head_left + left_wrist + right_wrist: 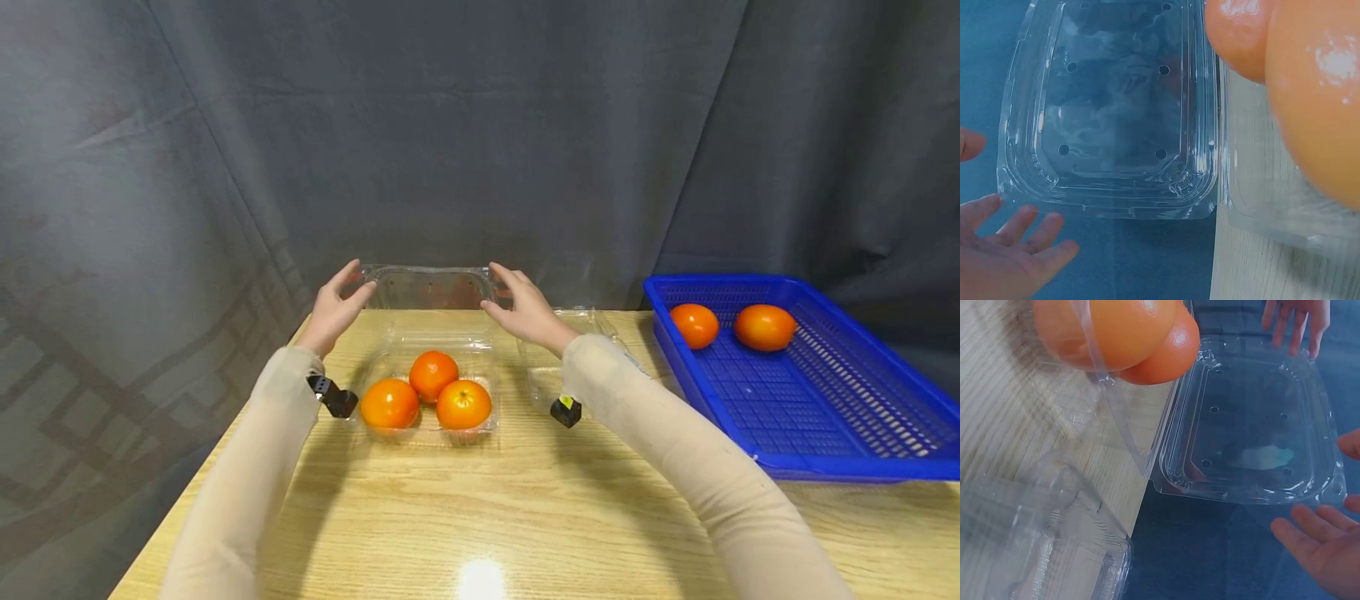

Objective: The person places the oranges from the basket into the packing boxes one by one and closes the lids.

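A clear plastic clamshell box stands on the table with its vented lid [431, 290] raised upright at the back. Its bottom tray [480, 358] holds three shiny orange fruits [389, 404]. My left hand [335, 311] is at the lid's upper left corner, thumb and fingers spread apart and fingertips right at the edge. On the other side my right hand [527, 312] is at the upper right corner in a similar pose. In the left wrist view, extended fingers [1054, 256] lie beside the lid's rim. The right wrist view shows relaxed fingers [1313, 528] near the opposite corner.
Another clear plastic box [543, 379] sits just right of the first, partly behind my right forearm. Farther right, a blue plastic basket [720, 408] contains two more orange fruits [765, 327]. A grey curtain [480, 150] hangs behind the wooden table [420, 517].
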Motion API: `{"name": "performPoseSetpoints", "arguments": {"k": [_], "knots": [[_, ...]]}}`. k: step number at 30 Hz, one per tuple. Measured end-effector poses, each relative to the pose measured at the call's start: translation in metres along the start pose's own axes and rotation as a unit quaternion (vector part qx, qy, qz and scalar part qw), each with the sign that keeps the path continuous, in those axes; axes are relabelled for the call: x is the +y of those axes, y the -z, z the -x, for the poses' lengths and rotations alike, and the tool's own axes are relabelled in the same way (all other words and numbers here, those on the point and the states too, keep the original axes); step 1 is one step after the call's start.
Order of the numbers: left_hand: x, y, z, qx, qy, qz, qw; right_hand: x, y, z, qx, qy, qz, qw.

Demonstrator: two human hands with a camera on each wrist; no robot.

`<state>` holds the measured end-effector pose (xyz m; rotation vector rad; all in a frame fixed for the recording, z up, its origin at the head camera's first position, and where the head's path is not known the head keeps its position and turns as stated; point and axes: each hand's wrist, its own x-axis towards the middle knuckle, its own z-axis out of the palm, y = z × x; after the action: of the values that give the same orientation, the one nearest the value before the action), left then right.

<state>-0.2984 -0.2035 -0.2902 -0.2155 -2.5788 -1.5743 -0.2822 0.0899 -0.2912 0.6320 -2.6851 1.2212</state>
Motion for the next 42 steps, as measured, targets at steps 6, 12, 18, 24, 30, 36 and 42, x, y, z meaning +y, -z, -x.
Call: {"name": "performPoseSetpoints", "arguments": {"k": [6, 12, 18, 24, 30, 36, 42], "knots": [[-0.004, 0.001, 0.003, 0.002, -0.010, 0.003, 0.9999, 0.001, 0.002, 0.003, -0.001, 0.003, -0.010, 0.9999], [-0.008, 0.003, 0.010, 0.006, -0.021, 0.003, 0.9998, 0.001, 0.002, 0.007, -0.003, 0.011, -0.005, 0.9999], [-0.010, 0.005, 0.014, 0.017, -0.031, 0.007, 0.9993, 0.000, 0.003, 0.011, -0.002, 0.025, 0.003, 0.9997], [-0.013, 0.006, 0.016, 0.033, -0.051, 0.008, 0.9981, 0.000, 0.003, 0.015, 0.007, 0.041, 0.014, 0.9990], [-0.016, 0.007, 0.018, 0.043, -0.065, 0.005, 0.9969, -0.001, 0.004, 0.019, 0.000, 0.044, 0.020, 0.9988], [-0.017, 0.009, 0.020, 0.038, -0.087, -0.022, 0.9953, -0.001, 0.004, 0.021, -0.010, 0.052, 0.028, 0.9982], [-0.020, 0.010, 0.023, 0.033, -0.096, -0.050, 0.9936, 0.000, 0.004, 0.024, 0.000, 0.066, 0.043, 0.9969]]}}
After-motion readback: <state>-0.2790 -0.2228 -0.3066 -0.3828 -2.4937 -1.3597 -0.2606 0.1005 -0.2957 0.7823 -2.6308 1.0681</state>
